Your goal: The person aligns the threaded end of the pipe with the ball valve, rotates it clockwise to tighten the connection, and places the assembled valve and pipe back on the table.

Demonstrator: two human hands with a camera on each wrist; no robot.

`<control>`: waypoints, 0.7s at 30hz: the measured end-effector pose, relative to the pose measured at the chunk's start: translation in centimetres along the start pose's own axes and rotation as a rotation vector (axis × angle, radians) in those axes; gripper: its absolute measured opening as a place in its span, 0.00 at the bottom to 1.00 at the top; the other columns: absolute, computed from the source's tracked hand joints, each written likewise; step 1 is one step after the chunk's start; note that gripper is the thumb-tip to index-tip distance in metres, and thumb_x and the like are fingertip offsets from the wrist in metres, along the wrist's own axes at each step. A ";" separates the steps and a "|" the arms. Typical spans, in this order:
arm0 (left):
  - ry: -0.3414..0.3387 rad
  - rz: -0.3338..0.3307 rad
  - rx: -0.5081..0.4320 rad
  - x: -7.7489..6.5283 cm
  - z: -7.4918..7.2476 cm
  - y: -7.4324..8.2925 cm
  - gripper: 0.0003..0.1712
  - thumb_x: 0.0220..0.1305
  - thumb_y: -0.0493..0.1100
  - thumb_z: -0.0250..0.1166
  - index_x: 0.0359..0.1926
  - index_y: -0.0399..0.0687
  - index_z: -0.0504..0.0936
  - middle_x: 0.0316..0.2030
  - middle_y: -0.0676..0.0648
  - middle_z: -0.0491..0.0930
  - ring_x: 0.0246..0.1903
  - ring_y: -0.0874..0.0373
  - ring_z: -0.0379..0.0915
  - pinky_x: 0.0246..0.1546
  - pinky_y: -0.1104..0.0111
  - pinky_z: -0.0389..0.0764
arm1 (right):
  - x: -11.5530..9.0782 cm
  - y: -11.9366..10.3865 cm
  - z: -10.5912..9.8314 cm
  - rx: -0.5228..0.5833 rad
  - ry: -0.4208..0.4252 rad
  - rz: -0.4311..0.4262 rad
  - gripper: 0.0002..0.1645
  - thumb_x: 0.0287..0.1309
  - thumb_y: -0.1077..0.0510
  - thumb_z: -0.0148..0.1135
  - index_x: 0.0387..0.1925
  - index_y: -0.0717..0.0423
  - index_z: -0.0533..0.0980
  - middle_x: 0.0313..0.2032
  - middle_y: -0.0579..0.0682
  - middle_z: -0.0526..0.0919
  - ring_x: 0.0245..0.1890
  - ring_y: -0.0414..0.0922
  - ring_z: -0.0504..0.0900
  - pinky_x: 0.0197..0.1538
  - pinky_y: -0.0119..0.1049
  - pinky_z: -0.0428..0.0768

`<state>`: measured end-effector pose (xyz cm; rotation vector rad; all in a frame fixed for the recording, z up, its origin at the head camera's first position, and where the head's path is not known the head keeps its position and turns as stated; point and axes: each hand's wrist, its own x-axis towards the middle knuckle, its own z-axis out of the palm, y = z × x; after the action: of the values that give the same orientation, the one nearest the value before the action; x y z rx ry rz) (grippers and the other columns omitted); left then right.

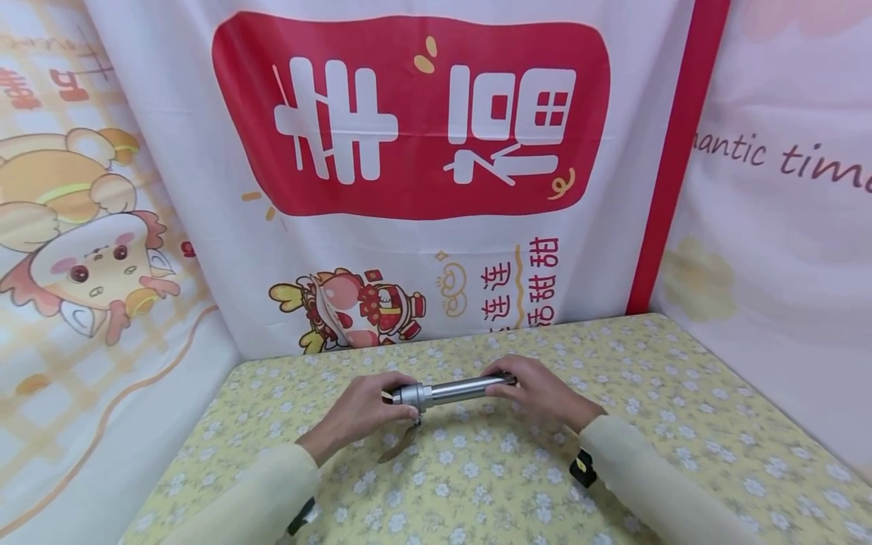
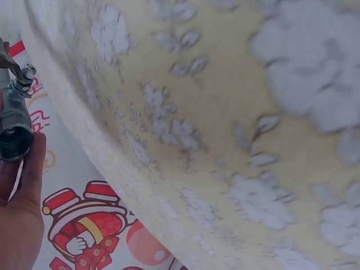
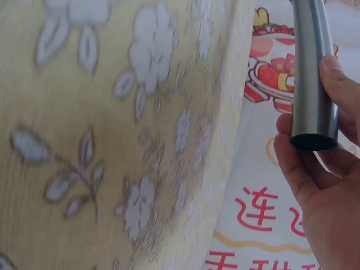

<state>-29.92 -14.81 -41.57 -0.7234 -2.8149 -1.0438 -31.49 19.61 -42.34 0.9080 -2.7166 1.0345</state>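
Observation:
A shiny steel pipe (image 1: 459, 390) joins a grey metal ball valve (image 1: 409, 395) end to end, held crosswise low over the table. My left hand (image 1: 361, 407) grips the valve body, thumb at the near side and fingers at the far side. From beneath the valve a lever handle (image 1: 400, 445) slants down toward me. My right hand (image 1: 541, 390) holds the pipe's other end between thumb and fingers. The right wrist view shows the open round end of the pipe (image 3: 313, 95) beside the palm. At the left wrist view's edge, the valve's threaded opening (image 2: 14, 140) faces the left palm.
A yellow flowered cloth (image 1: 477, 484) covers the table. A white curtain with a red printed panel (image 1: 422, 113) hangs behind its back edge. Printed curtains stand along the left side (image 1: 75, 378) and the right side (image 1: 770, 265).

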 end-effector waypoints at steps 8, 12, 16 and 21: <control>-0.031 0.043 0.053 2.3 0.3 0.3 0.23 0.66 0.54 0.80 0.60 0.60 0.89 0.46 0.57 0.90 0.39 0.63 0.82 0.40 0.66 0.83 | 0.1 1.2 -1.1 -0.050 -0.003 -0.015 0.16 0.78 0.49 0.67 0.59 0.49 0.84 0.50 0.41 0.87 0.49 0.38 0.85 0.55 0.47 0.84; -0.044 0.056 0.063 3.2 0.5 0.4 0.22 0.67 0.54 0.79 0.60 0.61 0.88 0.45 0.57 0.90 0.38 0.64 0.81 0.40 0.63 0.82 | 0.4 1.8 -1.5 -0.073 -0.005 -0.018 0.16 0.78 0.50 0.66 0.60 0.50 0.83 0.51 0.42 0.87 0.50 0.39 0.85 0.56 0.49 0.84; -0.067 0.051 0.068 4.2 0.7 0.5 0.22 0.69 0.54 0.79 0.61 0.60 0.88 0.45 0.57 0.90 0.39 0.63 0.81 0.42 0.62 0.82 | 0.5 2.6 -1.9 -0.084 -0.010 -0.012 0.17 0.79 0.50 0.65 0.61 0.51 0.83 0.52 0.43 0.87 0.50 0.40 0.84 0.56 0.49 0.83; -0.092 0.042 0.050 5.7 1.1 0.6 0.23 0.68 0.53 0.79 0.61 0.59 0.88 0.46 0.57 0.89 0.40 0.62 0.81 0.45 0.62 0.82 | 0.8 3.6 -2.6 -0.114 0.002 -0.026 0.16 0.79 0.51 0.65 0.60 0.52 0.83 0.51 0.44 0.86 0.50 0.41 0.84 0.57 0.50 0.83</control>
<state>-34.61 -11.38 -40.87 -0.8430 -2.8768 -0.9544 -34.47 22.93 -42.20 0.9204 -2.7224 0.8657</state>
